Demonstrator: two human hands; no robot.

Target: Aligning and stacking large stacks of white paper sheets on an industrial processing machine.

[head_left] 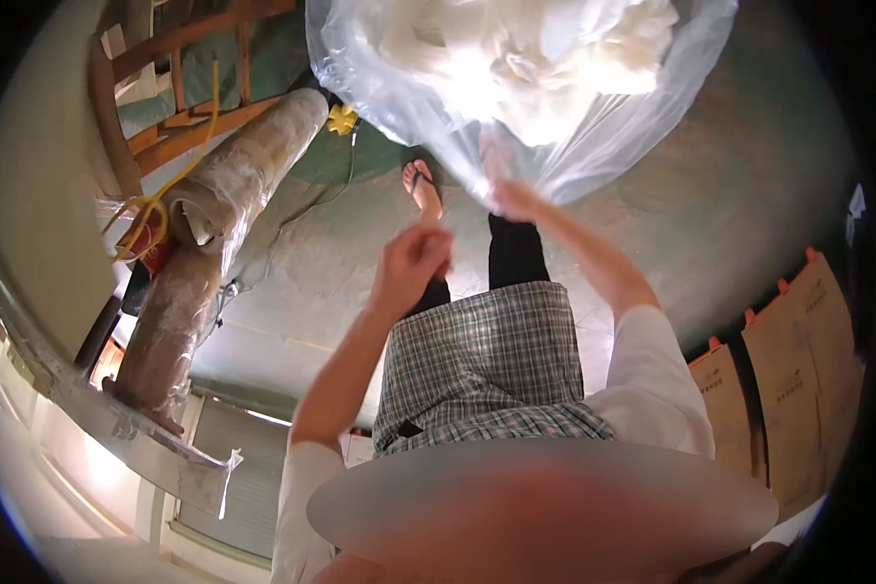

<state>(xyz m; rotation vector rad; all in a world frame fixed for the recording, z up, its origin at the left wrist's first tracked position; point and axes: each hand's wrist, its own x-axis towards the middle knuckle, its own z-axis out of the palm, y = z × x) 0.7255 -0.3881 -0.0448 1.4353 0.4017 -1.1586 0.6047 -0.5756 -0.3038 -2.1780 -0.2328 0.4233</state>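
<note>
A large clear plastic bag (pixel 642 127) full of pale, crumpled, cloth-like material (pixel 525 58) stands at the top middle, its contents washed out by bright light. My right hand (pixel 518 200) grips the bag's near edge, and the film is drawn tight toward it. Lower and to the left, apart from the bag, my left hand (pixel 413 265) is raised over my lap with its fingers curled in and the thumb against them. Whatever it may hold is hidden.
Plastic-wrapped rolls (pixel 253 161) lean at the left beside a wooden frame (pixel 170 83) and a yellow cord (pixel 209 127). A thin cable (pixel 306 209) runs over the green floor (pixel 730 195). Flat cardboard boxes (pixel 798 360) stand at the right. My sandalled foot (pixel 421 190) is near the bag.
</note>
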